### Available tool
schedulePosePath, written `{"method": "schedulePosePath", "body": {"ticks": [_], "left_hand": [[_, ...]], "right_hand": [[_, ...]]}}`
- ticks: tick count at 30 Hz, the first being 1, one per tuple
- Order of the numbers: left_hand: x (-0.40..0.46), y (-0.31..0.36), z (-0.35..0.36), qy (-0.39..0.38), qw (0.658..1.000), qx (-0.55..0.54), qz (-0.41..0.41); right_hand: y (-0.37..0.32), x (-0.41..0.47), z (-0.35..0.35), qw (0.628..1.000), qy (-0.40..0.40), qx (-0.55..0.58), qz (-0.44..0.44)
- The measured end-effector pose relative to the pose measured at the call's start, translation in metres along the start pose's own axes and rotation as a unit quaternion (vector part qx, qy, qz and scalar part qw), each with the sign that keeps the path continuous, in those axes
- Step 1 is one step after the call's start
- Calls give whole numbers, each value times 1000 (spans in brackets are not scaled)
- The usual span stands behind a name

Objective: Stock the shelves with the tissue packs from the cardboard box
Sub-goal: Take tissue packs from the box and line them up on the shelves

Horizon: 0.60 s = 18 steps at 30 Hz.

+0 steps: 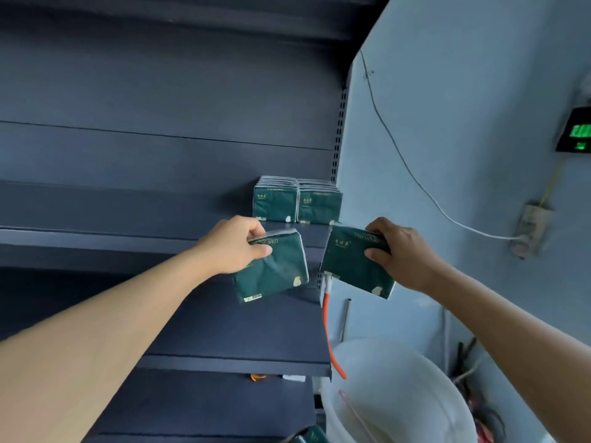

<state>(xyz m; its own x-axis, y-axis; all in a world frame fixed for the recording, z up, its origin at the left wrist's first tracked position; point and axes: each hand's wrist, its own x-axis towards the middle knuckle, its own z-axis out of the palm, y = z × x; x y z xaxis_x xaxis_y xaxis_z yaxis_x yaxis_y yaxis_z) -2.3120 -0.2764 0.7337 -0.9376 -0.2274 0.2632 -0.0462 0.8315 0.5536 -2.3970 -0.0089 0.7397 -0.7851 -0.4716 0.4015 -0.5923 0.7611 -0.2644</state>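
White bucket (pixel 415 372), orange hose (pixel 329 334), lit green sign (pixel 577 131).

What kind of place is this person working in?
Probably a small shop or its stockroom: dark retail shelves on a slotted upright, identical green tissue packs lined up for sale, and a lit green sign on the wall.

A dark blue-grey shelving unit (pixel 160 155) fills the left of the view, its perforated upright (pixel 338 135) meeting a pale blue wall (pixel 463 91) on the right. A thin white cable (pixel 412 177) runs down the wall to a small wall box (pixel 531 228). A green-lit sign (pixel 575 131) glows at the right edge. An orange hose (pixel 329 334) hangs by the shelves' right edge above a white bucket (pixel 399 378).
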Motion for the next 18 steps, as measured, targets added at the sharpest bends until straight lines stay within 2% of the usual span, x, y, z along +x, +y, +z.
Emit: {"method": "schedulePosePath", "body": {"ticks": [8, 18], "left_hand": [[39, 11, -8, 30, 999, 19, -14], [140, -21, 3, 62, 997, 41, -5]], "right_hand": [[7, 62, -4, 999, 5, 21, -30], [15, 144, 30, 1000, -11, -14, -6]]}}
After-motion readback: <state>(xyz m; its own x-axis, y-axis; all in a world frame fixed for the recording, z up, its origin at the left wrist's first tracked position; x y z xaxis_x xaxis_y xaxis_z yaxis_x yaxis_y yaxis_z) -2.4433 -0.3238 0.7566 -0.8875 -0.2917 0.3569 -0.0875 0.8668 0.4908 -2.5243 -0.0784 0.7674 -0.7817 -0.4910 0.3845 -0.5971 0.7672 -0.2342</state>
